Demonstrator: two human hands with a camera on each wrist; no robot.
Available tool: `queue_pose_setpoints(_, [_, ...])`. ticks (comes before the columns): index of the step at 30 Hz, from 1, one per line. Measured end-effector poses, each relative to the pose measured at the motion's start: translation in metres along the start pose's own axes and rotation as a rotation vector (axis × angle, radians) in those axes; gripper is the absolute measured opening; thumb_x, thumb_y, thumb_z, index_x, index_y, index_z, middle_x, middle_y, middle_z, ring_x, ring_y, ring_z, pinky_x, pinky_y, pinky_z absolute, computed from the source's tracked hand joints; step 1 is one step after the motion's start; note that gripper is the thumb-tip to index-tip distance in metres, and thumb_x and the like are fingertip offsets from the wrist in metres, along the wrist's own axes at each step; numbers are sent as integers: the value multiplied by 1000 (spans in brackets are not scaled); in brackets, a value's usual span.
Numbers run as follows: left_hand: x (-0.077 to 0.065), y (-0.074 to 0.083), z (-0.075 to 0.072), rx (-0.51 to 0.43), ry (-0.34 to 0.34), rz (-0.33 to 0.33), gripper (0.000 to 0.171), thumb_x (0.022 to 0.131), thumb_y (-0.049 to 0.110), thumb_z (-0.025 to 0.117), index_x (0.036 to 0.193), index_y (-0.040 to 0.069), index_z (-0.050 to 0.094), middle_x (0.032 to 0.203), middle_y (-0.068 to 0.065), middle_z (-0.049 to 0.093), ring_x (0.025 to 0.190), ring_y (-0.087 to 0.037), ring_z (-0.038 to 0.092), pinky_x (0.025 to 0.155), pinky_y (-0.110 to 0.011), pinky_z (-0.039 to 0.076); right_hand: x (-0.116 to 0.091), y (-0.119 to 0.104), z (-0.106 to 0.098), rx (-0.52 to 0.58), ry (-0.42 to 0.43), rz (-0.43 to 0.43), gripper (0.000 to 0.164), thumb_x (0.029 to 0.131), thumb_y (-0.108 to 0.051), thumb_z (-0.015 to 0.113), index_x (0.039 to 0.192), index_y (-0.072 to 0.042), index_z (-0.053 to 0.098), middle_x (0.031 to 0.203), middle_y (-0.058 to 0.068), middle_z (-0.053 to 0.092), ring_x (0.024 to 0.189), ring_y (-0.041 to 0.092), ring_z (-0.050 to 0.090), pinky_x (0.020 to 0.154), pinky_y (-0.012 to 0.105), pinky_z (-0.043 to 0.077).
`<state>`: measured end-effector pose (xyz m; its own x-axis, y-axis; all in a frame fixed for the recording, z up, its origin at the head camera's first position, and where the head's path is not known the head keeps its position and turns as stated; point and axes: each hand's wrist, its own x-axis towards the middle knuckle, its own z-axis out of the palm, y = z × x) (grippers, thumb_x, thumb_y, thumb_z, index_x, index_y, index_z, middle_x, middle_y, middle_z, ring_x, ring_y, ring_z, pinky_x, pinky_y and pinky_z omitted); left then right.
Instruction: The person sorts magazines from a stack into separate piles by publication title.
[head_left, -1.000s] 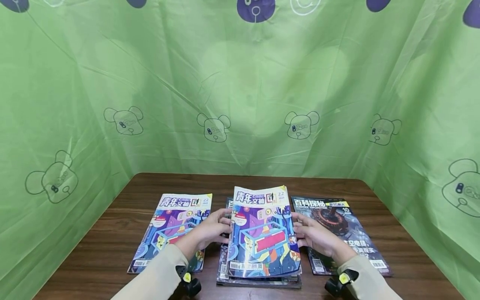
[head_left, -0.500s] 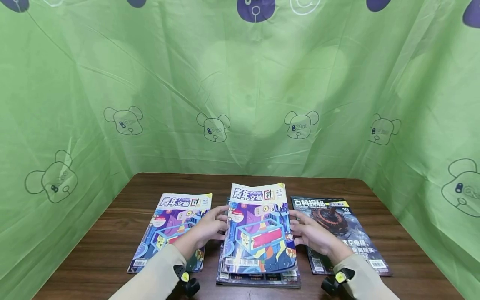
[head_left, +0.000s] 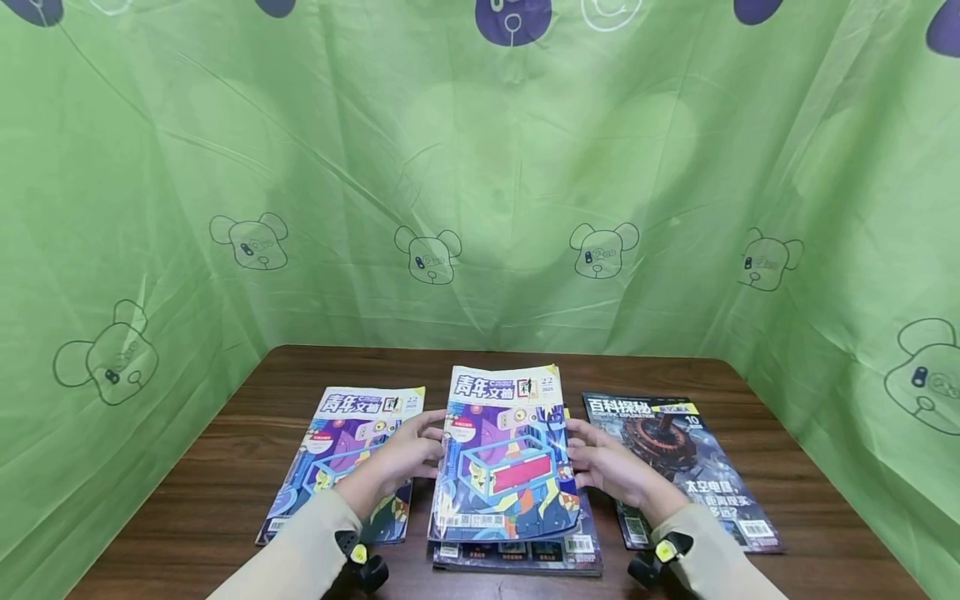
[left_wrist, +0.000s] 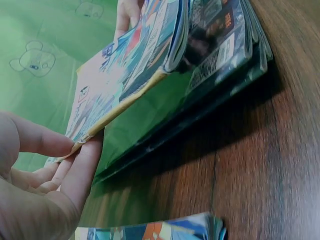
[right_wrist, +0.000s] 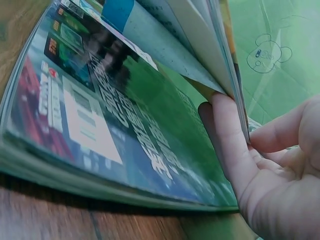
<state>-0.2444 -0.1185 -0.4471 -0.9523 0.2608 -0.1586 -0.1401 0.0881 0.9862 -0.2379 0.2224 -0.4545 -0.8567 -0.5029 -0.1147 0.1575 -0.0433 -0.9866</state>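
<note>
A colourful magazine (head_left: 506, 467) with a white title band is held between both hands, raised and tilted over a pile of dark magazines (head_left: 525, 558). At its spine edge, my left hand (head_left: 401, 458) pinches it with the thumb on top and fingers beneath, as the left wrist view shows. My right hand (head_left: 611, 467) grips the opposite, page edge between thumb and fingers. In the right wrist view the dark pile (right_wrist: 95, 120) lies flat below, apart from the raised magazine, whose lower pages (right_wrist: 165, 45) hang slightly loose.
On the brown wooden table (head_left: 187, 517), another magazine with the same colourful cover (head_left: 330, 442) lies at left, partly under the left forearm. A dark science magazine (head_left: 675, 450) lies at right, near the right hand. Green curtain (head_left: 480, 167) encloses the table's back and sides.
Both hands have shifted left with the colourful magazine, which rose slightly too. More of the dark pile shows at its right and front. The two side magazines have not moved.
</note>
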Motion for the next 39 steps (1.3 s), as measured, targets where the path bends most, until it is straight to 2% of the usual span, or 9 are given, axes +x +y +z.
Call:
queue_pose_setpoints(4, [-2, -2, -5, 4, 16, 3, 69, 86, -9, 55, 151, -1, 35, 120, -22, 54, 85, -27, 63, 69, -40, 61, 5, 0, 6, -11, 3, 13, 58, 103, -4, 43, 154, 3, 15, 124, 17, 58, 100, 26, 65, 76, 34, 58])
queue_pose_setpoints(12, [-7, -2, -17, 39, 106, -15, 67, 85, -9, 57, 150, 4, 42, 118, -18, 54, 83, -26, 57, 61, -35, 55, 14, -2, 22, -40, 77, 34, 64, 102, -4, 45, 157, 0, 12, 134, 26, 48, 97, 24, 63, 71, 30, 56])
queue_pose_setpoints(16, [-11, -1, -25, 60, 129, -22, 66, 85, -8, 57, 149, 5, 43, 118, -18, 53, 84, -25, 55, 61, -35, 54, 21, 0, 28, -42, 58, 25, 62, 103, -3, 43, 157, 0, 13, 125, 22, 56, 93, 22, 64, 68, 28, 56])
queue_pose_setpoints(19, [-14, -1, -32, 72, 133, -37, 65, 87, -6, 58, 149, 6, 43, 122, -20, 52, 87, -26, 56, 62, -36, 55, 27, 2, 33, -40, 34, 13, 59, 103, -2, 42, 155, 1, 16, 117, 16, 60, 90, 21, 64, 66, 28, 56])
queue_pose_setpoints(24, [-17, -2, -42, 66, 144, -67, 64, 88, -6, 57, 149, 8, 44, 123, -20, 51, 88, -27, 58, 62, -34, 55, 35, 5, 42, -11, 19, 13, 55, 101, -1, 43, 152, 2, 21, 113, 15, 61, 89, 22, 65, 68, 30, 56])
queue_pose_setpoints(31, [-22, -4, -56, 65, 149, -52, 64, 89, -7, 54, 150, 6, 41, 129, -23, 46, 95, -29, 59, 71, -42, 60, 45, 8, 54, 0, 19, 22, 56, 100, -1, 44, 152, 3, 23, 111, 16, 59, 90, 24, 66, 69, 31, 57])
queue_pose_setpoints(39, [-28, -8, -76, 80, 135, -55, 64, 90, -6, 54, 151, 3, 38, 129, -24, 46, 95, -30, 58, 75, -43, 60, 57, 11, 71, 13, 7, 27, 57, 102, -1, 43, 154, 4, 21, 111, 18, 59, 90, 26, 67, 69, 33, 58])
